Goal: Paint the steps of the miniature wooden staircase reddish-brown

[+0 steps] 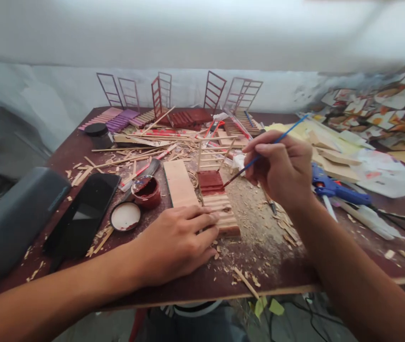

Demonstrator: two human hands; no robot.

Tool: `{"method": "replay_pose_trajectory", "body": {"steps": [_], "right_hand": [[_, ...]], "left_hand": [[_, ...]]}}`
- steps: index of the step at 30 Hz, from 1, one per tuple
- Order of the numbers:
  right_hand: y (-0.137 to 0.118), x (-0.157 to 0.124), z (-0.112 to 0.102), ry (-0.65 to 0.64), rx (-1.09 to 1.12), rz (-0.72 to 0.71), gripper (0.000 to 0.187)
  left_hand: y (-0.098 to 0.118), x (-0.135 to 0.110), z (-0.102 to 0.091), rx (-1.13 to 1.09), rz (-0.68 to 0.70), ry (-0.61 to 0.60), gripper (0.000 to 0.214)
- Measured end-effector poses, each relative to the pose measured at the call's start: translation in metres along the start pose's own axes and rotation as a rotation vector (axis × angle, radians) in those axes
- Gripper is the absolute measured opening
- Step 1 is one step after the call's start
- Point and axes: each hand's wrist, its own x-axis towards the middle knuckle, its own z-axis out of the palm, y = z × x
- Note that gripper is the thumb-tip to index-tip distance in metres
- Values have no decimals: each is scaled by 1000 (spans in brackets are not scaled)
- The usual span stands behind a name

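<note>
My right hand [281,164] pinches a thin blue paintbrush [250,164], its tip at the right edge of the red-painted part of a small ridged wooden model [221,213]. The upper ridges are dark red; the lower ones are bare wood. A pale ladder-like frame [212,156] stands at the model's far end. My left hand [179,240] lies with fingers spread, fingertips touching the model's left edge; its thumb is hidden. A flat pale board [180,183] lies beside the model. Left of it are an open jar of dark red paint [147,192] and its upturned lid [126,216].
A black phone [83,213] and a dark grey case [17,223] lie left. A blue glue gun [341,190] with its cord lies right. Wood sticks, shavings and a black-lidded jar [98,135] are farther back. Several painted models with ladder-like frames [214,90] line the wall.
</note>
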Motion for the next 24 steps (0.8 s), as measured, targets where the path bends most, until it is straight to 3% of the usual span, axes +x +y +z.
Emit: {"method": "replay_pose_trajectory", "body": {"steps": [5,17,24], "right_hand": [[6,-10,-3,-11,-174,-76,20],[22,-18,0,120,-208,-161,21],[24,-21,4,74,-299,-175,21]], "left_hand": [[1,-3,0,15,0,2,29],[1,-3,2,19,-8,13,28],[1,0,3,16,-17,20,28]]}}
